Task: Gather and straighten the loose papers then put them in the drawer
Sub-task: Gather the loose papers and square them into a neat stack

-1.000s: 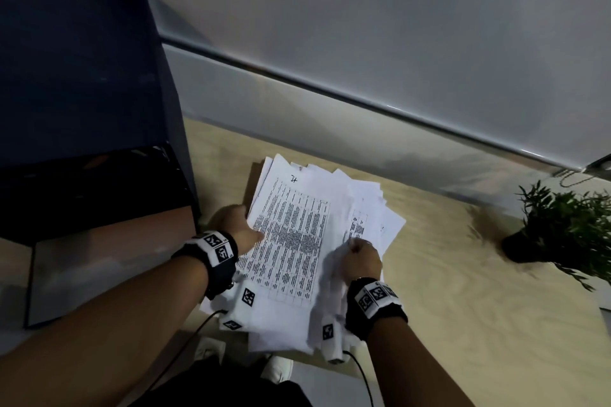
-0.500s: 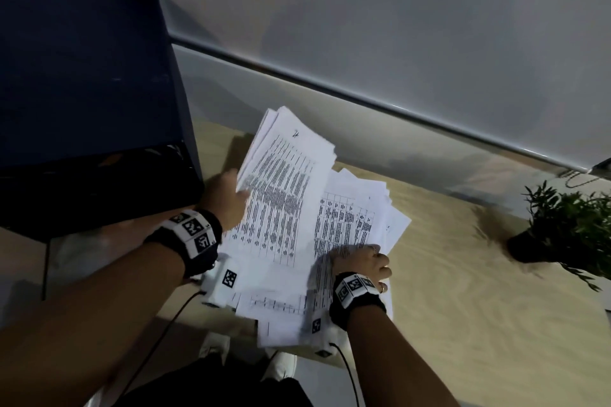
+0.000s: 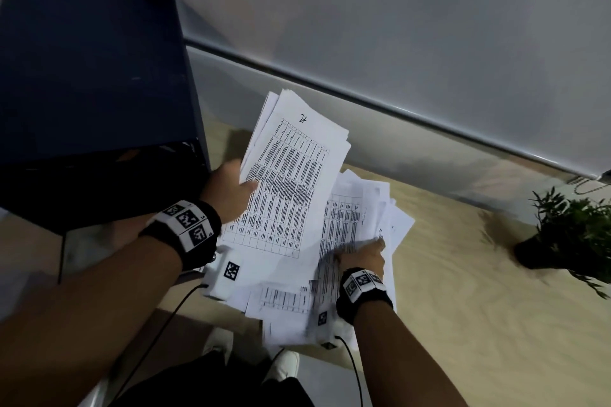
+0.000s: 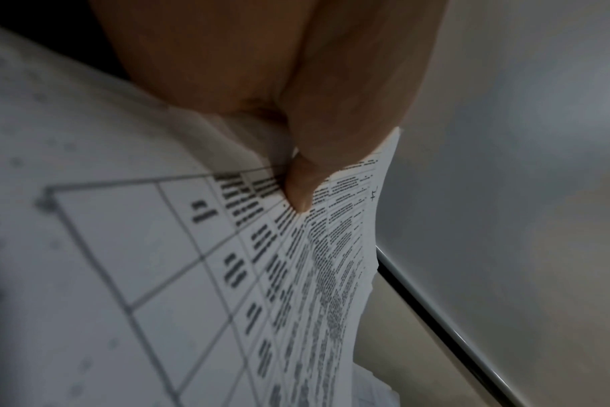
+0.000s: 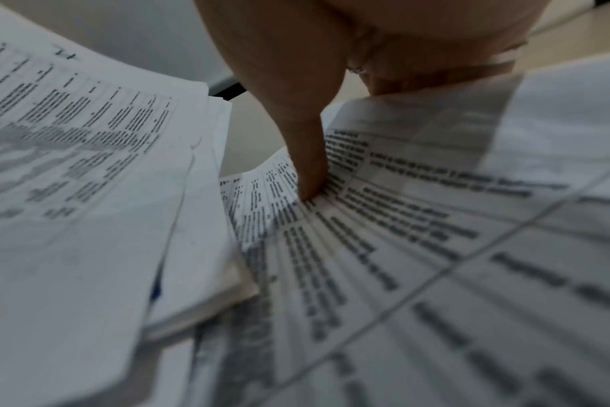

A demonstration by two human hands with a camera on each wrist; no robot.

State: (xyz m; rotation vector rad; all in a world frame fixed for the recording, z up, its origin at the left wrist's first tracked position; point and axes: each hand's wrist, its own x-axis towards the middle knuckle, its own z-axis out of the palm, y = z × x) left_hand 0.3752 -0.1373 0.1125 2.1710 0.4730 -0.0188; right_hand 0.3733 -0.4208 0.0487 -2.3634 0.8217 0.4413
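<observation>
My left hand (image 3: 238, 187) pinches a sheaf of printed papers (image 3: 291, 172) by its left edge and holds it tilted up off the wooden table (image 3: 479, 307). In the left wrist view the thumb (image 4: 298, 187) lies on the top sheet (image 4: 178, 275), with the fingers hidden behind. The remaining loose papers (image 3: 355, 213) lie fanned out on the table. My right hand (image 3: 365, 251) rests on them and grips some sheets, its thumb (image 5: 308, 170) pressing the printed top sheet (image 5: 418, 247). The dark blue drawer cabinet (image 3: 92, 86) stands at the left, its front in shadow.
A small potted plant (image 3: 575, 231) stands on the table at the far right. A grey wall panel (image 3: 396, 53) runs behind the table. Some sheets (image 3: 291, 324) overhang the table's near edge. My white shoes (image 3: 284, 365) show on the floor below.
My left hand has lifted a sheaf off the pile and tilted it up beside the cabinet. The right hand has stayed on the lower sheets, shifting slightly toward me.
</observation>
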